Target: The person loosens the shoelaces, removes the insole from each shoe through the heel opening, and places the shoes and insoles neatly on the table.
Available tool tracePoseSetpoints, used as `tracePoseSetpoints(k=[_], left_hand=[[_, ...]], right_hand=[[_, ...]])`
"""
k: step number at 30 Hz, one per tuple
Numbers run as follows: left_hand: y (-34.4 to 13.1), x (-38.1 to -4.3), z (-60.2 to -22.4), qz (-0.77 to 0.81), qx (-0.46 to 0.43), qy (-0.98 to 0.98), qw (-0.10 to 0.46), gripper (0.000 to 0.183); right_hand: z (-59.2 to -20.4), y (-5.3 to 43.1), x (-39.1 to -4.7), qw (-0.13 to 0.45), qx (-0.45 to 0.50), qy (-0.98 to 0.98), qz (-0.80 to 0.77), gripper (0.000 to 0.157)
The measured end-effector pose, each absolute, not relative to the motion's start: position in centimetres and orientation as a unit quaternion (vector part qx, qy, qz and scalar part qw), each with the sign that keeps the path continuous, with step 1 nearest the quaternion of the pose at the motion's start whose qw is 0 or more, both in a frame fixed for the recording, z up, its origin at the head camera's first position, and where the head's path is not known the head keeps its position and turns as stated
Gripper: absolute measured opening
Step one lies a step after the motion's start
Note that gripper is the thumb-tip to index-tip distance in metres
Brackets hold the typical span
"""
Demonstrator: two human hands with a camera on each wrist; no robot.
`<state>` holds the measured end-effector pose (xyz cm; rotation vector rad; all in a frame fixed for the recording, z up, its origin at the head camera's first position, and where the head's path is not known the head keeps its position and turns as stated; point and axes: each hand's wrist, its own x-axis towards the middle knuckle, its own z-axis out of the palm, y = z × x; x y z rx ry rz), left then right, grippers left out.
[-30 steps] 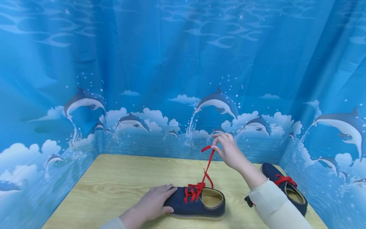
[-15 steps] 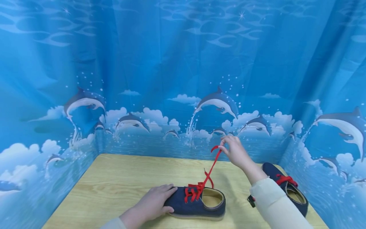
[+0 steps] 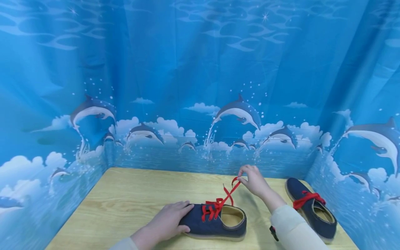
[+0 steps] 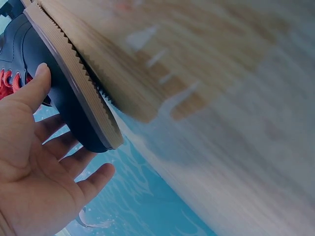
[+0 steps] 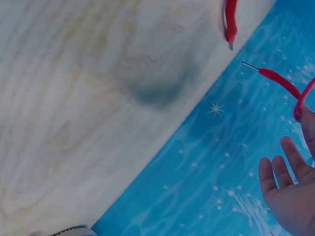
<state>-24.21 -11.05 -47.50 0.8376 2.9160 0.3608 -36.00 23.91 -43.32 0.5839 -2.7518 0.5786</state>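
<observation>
A navy shoe (image 3: 200,222) with red laces lies on its sole near the front, toe to the left and tan-lined opening to the right. My left hand (image 3: 167,220) grips its toe; in the left wrist view the thumb (image 4: 37,86) is on one side and the fingers on the other. Right of and above the shoe, my right hand (image 3: 254,180) pinches one red shoelace (image 3: 235,186) near its end, with a short tail hanging from the fingertips. The other lace end (image 3: 226,191) stands up loose by the opening and crosses the held one.
A second navy shoe (image 3: 325,218) with tied red laces sits at the table's right edge, beyond my right sleeve. The wooden table (image 3: 131,194) is backed on three sides by a blue dolphin-print curtain (image 3: 175,86).
My right hand first moves right with the pinched lace, then comes down toward the shoe, and the lace slackens somewhat. The left hand and both shoes stay in place.
</observation>
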Motion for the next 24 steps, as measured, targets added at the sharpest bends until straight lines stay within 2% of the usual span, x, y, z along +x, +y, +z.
tracePoseSetpoints(k=[4,10,17,24], left_hand=[[-11.1,-24.2,-47.5,0.117,0.275,0.953,0.045,0.074],[-11.1,-24.2,-47.3,0.12,0.273,0.953,0.051,0.074],[-11.1,-24.2,-47.4,0.121,0.268,0.954,0.055,0.074],[-11.0,-24.2,-47.4,0.118,0.27,0.954,0.051,0.074]], right_hand=[[-44.0,23.8,-35.8,0.124,0.191,-0.953,0.201,0.016],[-43.7,23.2,-34.7,0.139,0.214,-0.947,0.195,0.015],[-42.6,21.8,-32.4,0.154,0.26,-0.937,0.177,0.018],[-41.6,20.4,-29.7,0.136,0.287,-0.931,0.179,0.018]])
